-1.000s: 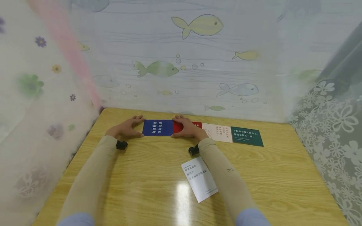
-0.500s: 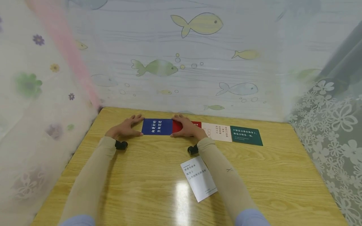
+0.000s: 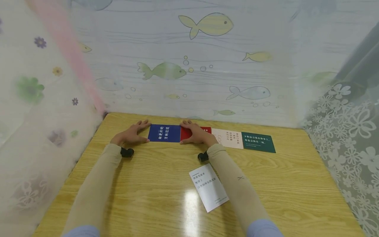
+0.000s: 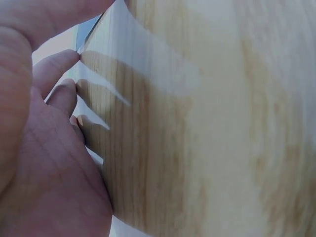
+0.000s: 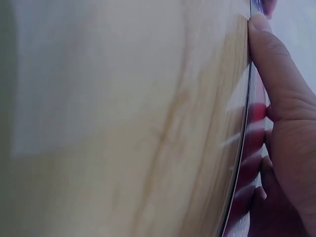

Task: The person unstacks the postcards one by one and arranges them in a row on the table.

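A blue card (image 3: 164, 133) with white writing lies flat near the back of the wooden table, between my two hands. My left hand (image 3: 130, 135), thumb and fingers spread apart, touches its left edge at the corners. My right hand (image 3: 197, 134) rests over a red card (image 3: 185, 133), thumb and fingertips at the seam where red meets blue. Part of the red card is hidden under that hand. In the right wrist view the red card (image 5: 254, 133) runs beneath the fingers, and the thumb (image 5: 274, 54) lies along the near edge. A cream card (image 3: 231, 140) and a dark green card (image 3: 258, 142) continue the row rightward.
A white card (image 3: 208, 187) with black writing lies askew nearer the front, partly beside my right forearm. The wooden table (image 3: 151, 177) ends at a fish-patterned curtain (image 3: 165, 95) behind. Flowered curtains hang at both sides.
The hands and cards stay almost in place. The head view shifts very slightly.
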### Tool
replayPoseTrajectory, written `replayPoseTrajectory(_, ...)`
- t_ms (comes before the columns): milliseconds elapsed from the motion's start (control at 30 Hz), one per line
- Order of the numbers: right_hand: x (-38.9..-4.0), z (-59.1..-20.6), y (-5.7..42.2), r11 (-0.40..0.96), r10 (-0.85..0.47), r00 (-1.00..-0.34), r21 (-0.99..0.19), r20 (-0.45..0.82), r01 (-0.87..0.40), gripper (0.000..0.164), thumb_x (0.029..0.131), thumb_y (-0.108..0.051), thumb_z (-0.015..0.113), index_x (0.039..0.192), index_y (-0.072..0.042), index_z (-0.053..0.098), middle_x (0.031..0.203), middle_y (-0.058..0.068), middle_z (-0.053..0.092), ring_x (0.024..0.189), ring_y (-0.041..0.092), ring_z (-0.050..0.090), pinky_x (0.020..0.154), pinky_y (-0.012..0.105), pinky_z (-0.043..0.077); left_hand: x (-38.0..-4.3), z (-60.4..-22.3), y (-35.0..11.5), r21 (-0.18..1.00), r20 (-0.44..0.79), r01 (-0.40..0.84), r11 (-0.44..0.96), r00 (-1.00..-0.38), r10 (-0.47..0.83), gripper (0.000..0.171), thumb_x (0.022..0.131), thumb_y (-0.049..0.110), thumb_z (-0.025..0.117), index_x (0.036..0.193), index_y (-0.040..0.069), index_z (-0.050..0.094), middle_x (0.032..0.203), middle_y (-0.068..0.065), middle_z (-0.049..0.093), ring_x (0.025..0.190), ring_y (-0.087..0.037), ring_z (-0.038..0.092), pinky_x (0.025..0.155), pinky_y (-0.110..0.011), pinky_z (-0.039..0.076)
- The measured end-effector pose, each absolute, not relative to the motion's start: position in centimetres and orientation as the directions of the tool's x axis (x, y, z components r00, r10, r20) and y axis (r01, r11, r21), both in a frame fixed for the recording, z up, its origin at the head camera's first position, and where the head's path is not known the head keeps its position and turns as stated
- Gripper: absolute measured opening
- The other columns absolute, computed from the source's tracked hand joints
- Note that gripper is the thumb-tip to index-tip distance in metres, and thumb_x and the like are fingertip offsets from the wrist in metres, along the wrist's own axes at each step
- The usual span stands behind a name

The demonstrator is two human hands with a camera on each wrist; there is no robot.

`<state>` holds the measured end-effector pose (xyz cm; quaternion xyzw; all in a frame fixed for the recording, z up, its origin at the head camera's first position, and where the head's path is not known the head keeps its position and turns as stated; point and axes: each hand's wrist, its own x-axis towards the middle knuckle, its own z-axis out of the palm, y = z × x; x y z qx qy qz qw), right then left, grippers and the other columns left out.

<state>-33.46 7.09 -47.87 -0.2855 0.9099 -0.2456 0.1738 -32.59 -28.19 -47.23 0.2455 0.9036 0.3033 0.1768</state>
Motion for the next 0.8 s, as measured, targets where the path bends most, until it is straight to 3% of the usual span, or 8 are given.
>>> replayPoseTrajectory(367,-33.5,-47.8,7.3,0.716,-0.606,-0.773,-0.555,-0.191,-0.424,0.094,0.089,-0.046,0.077,0.163,-0.021,0.025,0.172,0.000,0.010,0.159,0.020,-0.005,0.130,0.041,0.001,-32.6,-47.7,-28.3,0.668,-0.175,0.305,0.679,-0.823,0.541,0.092,0.092,0.031,0.075,0.162,0.004,0.022,0.170,-0.020,0.003,0.154,-0.045,-0.012,0.122,-0.065,-0.012)
replayPoseTrajectory(500,-33.2,-47.6,7.2,0.742,-0.601,-0.775,-0.497,-0.194,-0.451,0.095,0.089,-0.048,0.075,0.163,-0.017,0.024,0.172,0.003,0.011,0.159,0.023,-0.001,0.130,0.043,0.002,-32.5,-47.9,-28.1,0.694,-0.197,0.255,0.674,-0.832,0.518,0.096,0.090,0.038,0.076,0.163,0.009,0.021,0.172,-0.013,0.001,0.155,-0.040,-0.014,0.122,-0.064,-0.013)
replayPoseTrajectory(633,-32.6,-47.1,6.9,0.765,-0.588,-0.795,-0.421,-0.147,-0.488,0.097,0.089,-0.052,0.073,0.163,-0.013,0.024,0.171,0.007,0.016,0.159,0.025,0.008,0.130,0.045,0.004,-32.6,-47.8,-28.0,0.729,-0.194,0.202,0.654,-0.855,0.481,0.094,0.091,0.041,0.075,0.163,0.012,0.022,0.172,-0.013,0.005,0.156,-0.039,-0.011,0.122,-0.066,-0.008)
replayPoseTrajectory(800,-30.1,-45.1,6.8,0.707,-0.601,-0.799,-0.469,-0.004,-0.530,0.088,0.092,-0.045,0.072,0.160,-0.007,0.031,0.167,0.010,0.029,0.157,0.029,0.016,0.129,0.048,0.008,-32.7,-48.3,-28.5,0.813,-0.133,0.132,0.568,-0.906,0.402,0.085,0.096,0.035,0.072,0.162,0.009,0.026,0.168,-0.018,0.020,0.157,-0.039,0.007,0.126,-0.061,0.009)
